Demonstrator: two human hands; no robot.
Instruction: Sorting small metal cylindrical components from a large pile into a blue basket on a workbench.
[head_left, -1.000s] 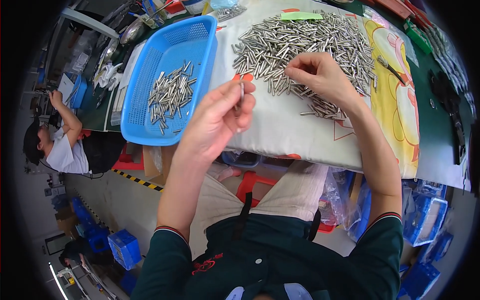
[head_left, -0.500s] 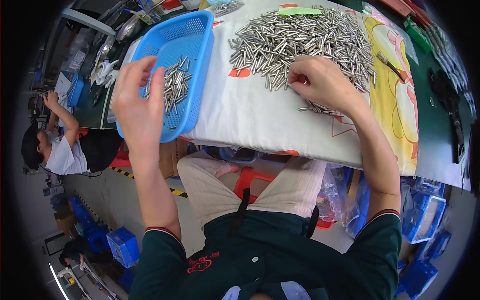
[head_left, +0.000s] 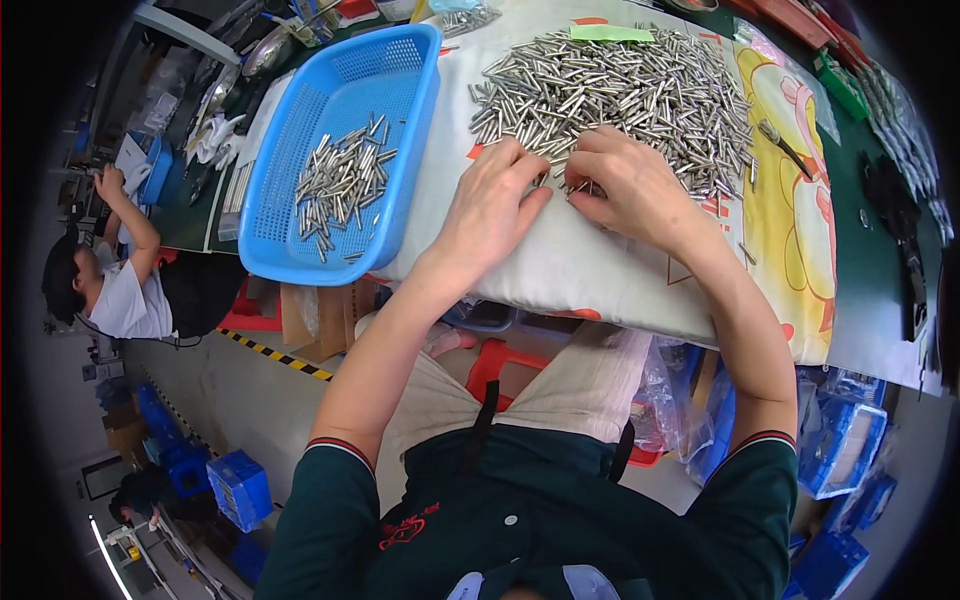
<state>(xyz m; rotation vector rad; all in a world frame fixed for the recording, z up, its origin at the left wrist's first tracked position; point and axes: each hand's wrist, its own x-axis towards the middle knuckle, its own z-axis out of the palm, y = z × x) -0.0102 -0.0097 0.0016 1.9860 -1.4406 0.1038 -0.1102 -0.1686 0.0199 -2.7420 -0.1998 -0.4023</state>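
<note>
A wide heap of short, slim metal pins (head_left: 600, 85) is spread over the cloth-covered table. At its near edge, my left hand (head_left: 490, 205) is closed, thumb and curled fingers drawn together; what lies between them is mostly hidden. Beside it, to the right, my right hand (head_left: 635, 190) is bent into a pinch, and a few pins show at its fingertips. The two hands face each other with a small gap between. To the left stands a blue perforated plastic basket (head_left: 268, 225), holding a smaller pile of the same pins (head_left: 345, 180).
A green paper slip (head_left: 611, 34) lies on the far side of the heap. At right, a dark-handled brush (head_left: 785, 147) rests on yellow patterned cloth (head_left: 790, 220), near a loose pin (head_left: 747, 254). Another person (head_left: 120, 270) sits at the far left. Blue crates (head_left: 848, 440) stand low on the right.
My left hand has moved right, from above the basket to the near edge of the heap, and its fingers have closed. My right hand has shifted slightly; some near pins have been displaced.
</note>
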